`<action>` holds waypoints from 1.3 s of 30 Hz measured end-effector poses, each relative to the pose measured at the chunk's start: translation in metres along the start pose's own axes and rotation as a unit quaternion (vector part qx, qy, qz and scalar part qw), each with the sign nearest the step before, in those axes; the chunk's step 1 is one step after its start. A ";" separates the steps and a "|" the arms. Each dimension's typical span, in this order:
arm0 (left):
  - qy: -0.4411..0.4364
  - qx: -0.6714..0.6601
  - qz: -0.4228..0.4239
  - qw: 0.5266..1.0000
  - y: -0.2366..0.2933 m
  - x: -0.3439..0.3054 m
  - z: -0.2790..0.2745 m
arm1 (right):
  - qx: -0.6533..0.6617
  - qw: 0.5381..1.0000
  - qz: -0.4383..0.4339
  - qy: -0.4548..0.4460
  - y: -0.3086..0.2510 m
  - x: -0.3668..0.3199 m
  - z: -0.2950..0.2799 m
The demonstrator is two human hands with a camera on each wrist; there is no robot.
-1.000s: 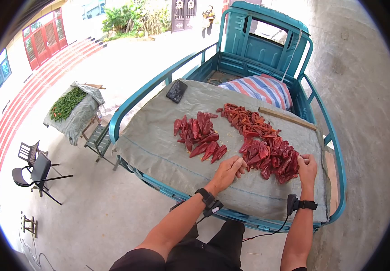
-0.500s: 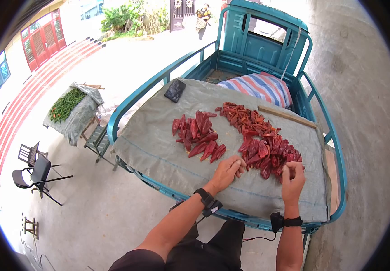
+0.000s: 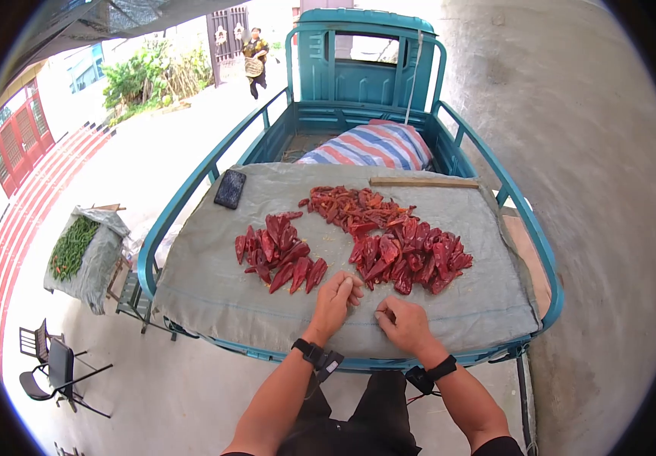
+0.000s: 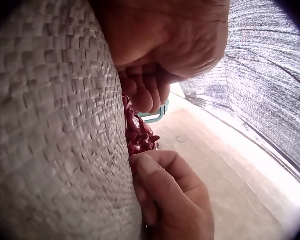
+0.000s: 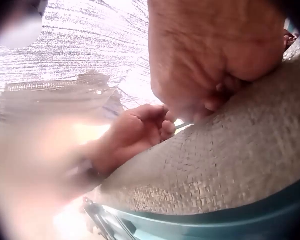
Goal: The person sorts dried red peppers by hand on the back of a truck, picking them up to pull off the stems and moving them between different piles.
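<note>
Dark red dried peppers lie on a grey woven sheet (image 3: 237,311) spread over the cart's back. One heap of peppers (image 3: 278,254) sits left, a larger heap (image 3: 419,258) sits right, and smaller, more orange peppers (image 3: 354,205) lie behind. My left hand (image 3: 334,300) rests on the sheet just in front of the gap between the heaps, its fingers loosely bent and nothing seen in them. Close to its right, my right hand (image 3: 406,323) is low over the sheet. In the left wrist view, the right hand's thumb (image 4: 150,165) presses against its curled index finger; no pepper shows there.
A wooden stick (image 3: 423,182) and a dark, flat slab (image 3: 230,188) lie at the sheet's far side. Teal rails (image 3: 199,178) flank the cart bed, which holds a striped bag (image 3: 373,147). Green peppers (image 3: 75,247) and chairs (image 3: 62,368) stand left; a person (image 3: 255,61) is beyond.
My right hand has come away from the right heap, leftward and nearer to me, beside my left hand. The left hand stays in front of the heaps. My head view has turned; the distant person is closer.
</note>
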State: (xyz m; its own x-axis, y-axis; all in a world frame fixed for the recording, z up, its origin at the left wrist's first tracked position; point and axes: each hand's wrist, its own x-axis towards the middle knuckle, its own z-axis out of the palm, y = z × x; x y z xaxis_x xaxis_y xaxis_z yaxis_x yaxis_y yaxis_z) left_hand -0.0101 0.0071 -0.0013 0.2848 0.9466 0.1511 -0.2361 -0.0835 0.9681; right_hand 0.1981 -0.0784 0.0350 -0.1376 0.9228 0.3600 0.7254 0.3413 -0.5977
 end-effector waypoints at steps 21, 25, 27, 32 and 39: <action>0.011 -0.035 0.043 0.998 -0.009 0.004 0.002 | 0.027 0.998 -0.021 0.052 0.008 -0.004 0.022; 0.008 -0.063 0.002 0.998 -0.004 0.003 0.003 | 0.134 0.990 0.027 0.040 0.008 -0.008 0.001; 0.005 -0.020 0.004 1.000 0.003 0.002 -0.001 | 0.206 0.974 0.052 0.077 -0.006 0.005 -0.027; 0.002 -0.013 0.008 1.000 0.001 0.002 -0.002 | 0.211 0.943 0.125 0.225 -0.018 0.085 -0.171; 0.011 -0.015 0.018 1.000 0.001 0.005 -0.004 | 0.135 0.968 0.151 0.147 -0.005 0.153 -0.245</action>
State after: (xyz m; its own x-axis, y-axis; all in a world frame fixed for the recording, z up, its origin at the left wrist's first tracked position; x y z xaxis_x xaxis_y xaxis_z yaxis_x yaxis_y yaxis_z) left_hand -0.0123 0.0128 -0.0001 0.2555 0.9498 0.1805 -0.2735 -0.1080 0.9558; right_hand 0.3387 0.0172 0.2690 0.2812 0.9102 0.3041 0.4949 0.1340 -0.8586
